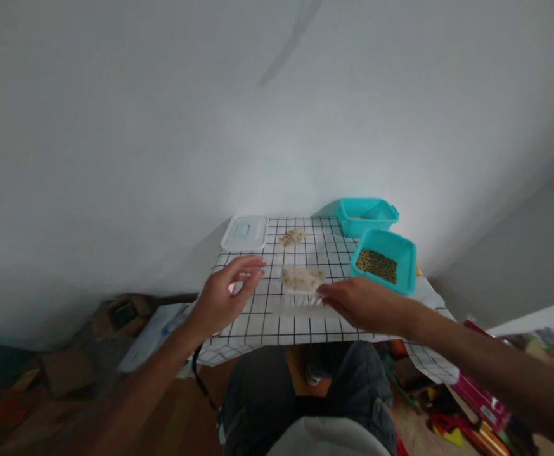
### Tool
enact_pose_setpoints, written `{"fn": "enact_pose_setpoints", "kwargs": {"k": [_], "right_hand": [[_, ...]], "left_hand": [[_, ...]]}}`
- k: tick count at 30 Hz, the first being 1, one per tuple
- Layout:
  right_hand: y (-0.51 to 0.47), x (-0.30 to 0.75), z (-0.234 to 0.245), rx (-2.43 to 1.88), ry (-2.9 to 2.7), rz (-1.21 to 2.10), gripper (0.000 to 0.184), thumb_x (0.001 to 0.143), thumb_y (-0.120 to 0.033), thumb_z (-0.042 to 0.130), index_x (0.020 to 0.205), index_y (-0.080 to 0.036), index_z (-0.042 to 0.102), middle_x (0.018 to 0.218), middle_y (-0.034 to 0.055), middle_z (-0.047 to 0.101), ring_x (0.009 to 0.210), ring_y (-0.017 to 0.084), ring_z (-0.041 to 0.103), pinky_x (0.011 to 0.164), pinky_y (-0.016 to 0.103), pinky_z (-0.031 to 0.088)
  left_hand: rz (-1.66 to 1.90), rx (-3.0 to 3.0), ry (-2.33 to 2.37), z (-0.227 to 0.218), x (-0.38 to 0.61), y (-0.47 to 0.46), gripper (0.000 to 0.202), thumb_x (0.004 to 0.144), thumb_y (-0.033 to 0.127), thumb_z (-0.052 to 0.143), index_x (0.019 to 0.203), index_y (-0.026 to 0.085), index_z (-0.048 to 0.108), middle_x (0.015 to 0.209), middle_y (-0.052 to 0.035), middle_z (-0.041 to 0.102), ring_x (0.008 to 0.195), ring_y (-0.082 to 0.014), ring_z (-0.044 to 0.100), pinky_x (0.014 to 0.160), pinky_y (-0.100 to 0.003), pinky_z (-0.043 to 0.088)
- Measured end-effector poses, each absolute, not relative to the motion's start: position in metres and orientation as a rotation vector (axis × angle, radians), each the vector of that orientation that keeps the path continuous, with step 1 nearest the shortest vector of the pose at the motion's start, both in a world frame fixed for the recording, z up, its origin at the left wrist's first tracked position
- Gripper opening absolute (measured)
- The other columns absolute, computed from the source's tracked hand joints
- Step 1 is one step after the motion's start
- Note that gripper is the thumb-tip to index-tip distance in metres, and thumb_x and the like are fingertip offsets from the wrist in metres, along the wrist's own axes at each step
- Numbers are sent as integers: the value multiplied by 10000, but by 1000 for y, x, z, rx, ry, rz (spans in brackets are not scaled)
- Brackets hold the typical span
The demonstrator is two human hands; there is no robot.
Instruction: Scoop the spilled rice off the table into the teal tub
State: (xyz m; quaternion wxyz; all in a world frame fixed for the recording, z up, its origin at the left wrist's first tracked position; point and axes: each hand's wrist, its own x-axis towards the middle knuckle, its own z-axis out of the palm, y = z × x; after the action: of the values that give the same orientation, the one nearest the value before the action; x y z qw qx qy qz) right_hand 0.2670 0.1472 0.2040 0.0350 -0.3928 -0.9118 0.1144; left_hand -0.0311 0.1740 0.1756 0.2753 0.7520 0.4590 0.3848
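Observation:
A small see-through packet (300,278) with pale brown bits in it is over the middle of the table. At its right end my right hand (360,303) pinches its edge between thumb and fingers; the lower part is blurred. My left hand (227,292) is to the left of the packet, apart from it, with thumb and fingers spread and nothing held. Farther back lies a similar packet or small heap (292,237) of brown bits. Beyond my right hand stands a turquoise tub (407,259) with greenish-brown grains (376,265) in it.
Another turquoise tub (367,227) stands at the back right against the wall (277,126). A white lid (245,233) lies at the back left. The table has a white cloth with black grid lines (253,323). Boxes and clutter lie on the floor at both sides.

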Motion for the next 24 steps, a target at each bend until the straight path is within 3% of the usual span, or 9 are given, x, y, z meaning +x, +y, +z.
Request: {"fn": "enact_pose_setpoints", "kwargs": {"k": [3,9,17,24], "right_hand": [[128,257,184,-1162,-2875,441,258,972,-245,395,1153,-246,579,933,85,723,828,213,668,649,305,372],[154,248,170,-1229,-2905,528,268,993,-312,384,1128,-225,599,834,86,699,736,195,646,575,281,321],[169,250,175,-1163,-2827,800,205,970,-252,430,1017,-193,621,867,62,700,753,149,629,634,241,391],[197,255,183,-1240,-2834,780,235,979,-280,438,1079,-181,626,899,72,710,758,153,630,639,243,394]], "left_hand": [[1174,1811,1296,150,-44,141,268,933,391,528,1148,257,613,1193,-66,666,1042,-217,676,944,-380,542],[1218,1552,1407,125,-73,121,250,914,444,553,1063,261,635,1061,-40,692,964,-210,687,889,-382,565],[1218,1486,1440,119,-98,105,283,910,458,555,1054,234,650,1063,-51,699,957,-234,691,869,-401,565],[1141,1480,1445,101,-99,94,303,917,443,553,1079,208,655,1101,-66,693,948,-219,686,905,-389,544]]}}
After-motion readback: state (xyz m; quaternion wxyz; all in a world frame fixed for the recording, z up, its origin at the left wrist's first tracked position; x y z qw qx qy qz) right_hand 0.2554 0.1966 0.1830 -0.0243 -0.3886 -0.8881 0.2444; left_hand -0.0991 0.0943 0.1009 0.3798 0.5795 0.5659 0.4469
